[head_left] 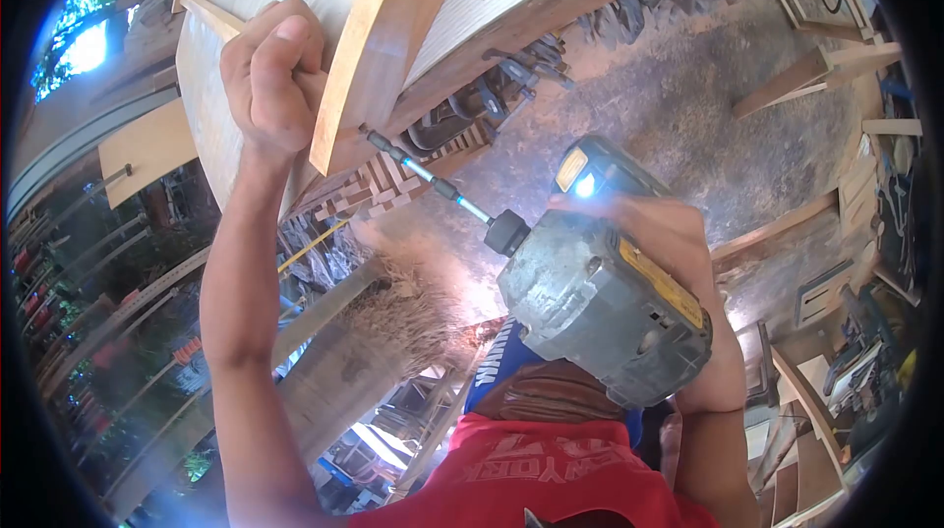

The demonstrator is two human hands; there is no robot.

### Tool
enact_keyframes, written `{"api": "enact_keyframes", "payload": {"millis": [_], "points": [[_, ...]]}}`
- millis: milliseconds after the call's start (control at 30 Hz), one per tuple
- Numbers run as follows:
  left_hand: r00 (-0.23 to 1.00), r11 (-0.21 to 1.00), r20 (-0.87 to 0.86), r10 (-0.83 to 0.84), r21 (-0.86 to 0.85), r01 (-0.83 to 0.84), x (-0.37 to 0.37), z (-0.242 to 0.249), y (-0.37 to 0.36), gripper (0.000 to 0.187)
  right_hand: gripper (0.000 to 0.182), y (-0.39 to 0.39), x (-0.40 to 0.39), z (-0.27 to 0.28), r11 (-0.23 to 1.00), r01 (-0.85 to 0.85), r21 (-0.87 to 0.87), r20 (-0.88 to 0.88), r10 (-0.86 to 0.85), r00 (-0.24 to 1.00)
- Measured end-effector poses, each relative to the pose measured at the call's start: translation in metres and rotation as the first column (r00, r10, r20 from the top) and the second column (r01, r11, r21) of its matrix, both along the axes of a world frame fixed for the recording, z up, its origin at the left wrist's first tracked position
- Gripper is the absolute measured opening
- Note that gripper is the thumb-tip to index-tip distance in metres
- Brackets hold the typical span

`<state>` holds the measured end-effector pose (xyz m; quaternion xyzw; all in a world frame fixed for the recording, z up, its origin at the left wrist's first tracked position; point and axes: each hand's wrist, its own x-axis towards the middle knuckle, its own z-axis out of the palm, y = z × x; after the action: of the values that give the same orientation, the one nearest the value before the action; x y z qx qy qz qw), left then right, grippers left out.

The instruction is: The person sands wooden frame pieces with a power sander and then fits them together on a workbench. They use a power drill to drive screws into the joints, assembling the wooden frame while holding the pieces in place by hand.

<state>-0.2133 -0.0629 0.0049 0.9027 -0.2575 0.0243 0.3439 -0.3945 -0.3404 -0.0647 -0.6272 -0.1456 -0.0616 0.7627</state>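
My right hand is wrapped round the handle of a worn cordless drill with its light on. A long bit runs from the chuck up to the lower end of a curved wooden strip, where its tip meets or nearly meets the wood. Just left of that strip, my left hand is closed in front of a pale wooden panel. A thin wooden batten passes behind its fingers. Whatever the left fingers grip is hidden.
Several clamps hang or lie beyond the panel's edge. Stacked wood pieces and a heap of shavings are below. Wooden frames and tools stand at the right. A sheet of board is at the left.
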Motion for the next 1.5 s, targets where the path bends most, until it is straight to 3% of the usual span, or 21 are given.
{"api": "enact_keyframes", "payload": {"millis": [67,167,300,367,500,867,1033,1200,1267,1333,1400,1467,1500], "points": [[1.000,1.000,0.015,-0.008,0.013,0.008,0.000,0.002,-0.003,0.040,0.044,0.001,0.003,-0.005,0.973,-0.164,-0.161,-0.121,0.145,0.982],[0.999,0.999,0.026,-0.022,0.028,0.022,0.001,0.002,-0.001,0.040,0.045,-0.001,0.012,-0.005,0.955,-0.160,-0.249,-0.046,0.154,0.987],[1.000,0.999,0.019,-0.023,0.025,0.022,0.001,-0.001,0.002,0.039,0.048,0.001,0.012,-0.013,0.958,-0.148,-0.247,-0.004,0.152,0.988],[0.999,0.999,0.034,-0.030,0.037,0.029,0.004,0.001,0.002,0.038,0.052,0.002,0.013,-0.017,0.940,-0.090,-0.330,0.110,0.133,0.985],[0.999,0.998,0.031,-0.034,0.060,0.032,0.006,0.002,0.003,0.037,0.055,0.000,0.020,-0.015,0.956,-0.124,-0.267,0.085,0.152,0.985],[0.998,0.997,0.056,-0.031,0.069,0.027,0.010,0.004,0.006,0.038,0.050,-0.002,0.028,-0.008,0.905,-0.104,-0.413,0.128,0.171,0.977],[0.998,0.999,0.060,-0.002,0.040,0.000,0.011,0.003,0.011,0.036,0.050,0.000,0.033,0.000,0.915,-0.096,-0.391,0.151,0.166,0.975],[0.977,0.982,0.184,-0.107,0.172,0.075,0.015,0.006,0.021,0.032,0.052,0.005,0.024,0.001,0.866,0.055,-0.498,0.292,0.108,0.950],[0.966,0.975,0.229,-0.123,0.207,0.075,0.018,0.008,0.022,0.034,0.062,0.001,0.012,0.010,0.821,0.084,-0.565,0.263,0.082,0.961],[0.974,0.972,0.194,-0.118,0.225,0.073,0.019,0.014,0.025,0.035,0.072,-0.014,-0.020,0.021,0.801,0.021,-0.598,0.106,0.052,0.993],[0.980,0.975,0.157,-0.125,0.200,0.093,0.017,0.021,0.021,0.035,0.074,-0.026,-0.059,0.057,0.852,0.043,-0.522,-0.029,-0.068,0.997],[0.999,0.976,0.020,0.034,0.215,-0.037,0.014,0.036,0.013,0.036,0.069,-0.045,-0.102,0.087,0.883,0.028,-0.468,-0.193,-0.133,0.972],[0.999,0.981,0.032,0.016,0.192,-0.022,0.015,0.045,0.004,0.036,0.068,-0.053,-0.129,0.085,0.853,0.117,-0.509,-0.161,-0.227,0.960]]}}
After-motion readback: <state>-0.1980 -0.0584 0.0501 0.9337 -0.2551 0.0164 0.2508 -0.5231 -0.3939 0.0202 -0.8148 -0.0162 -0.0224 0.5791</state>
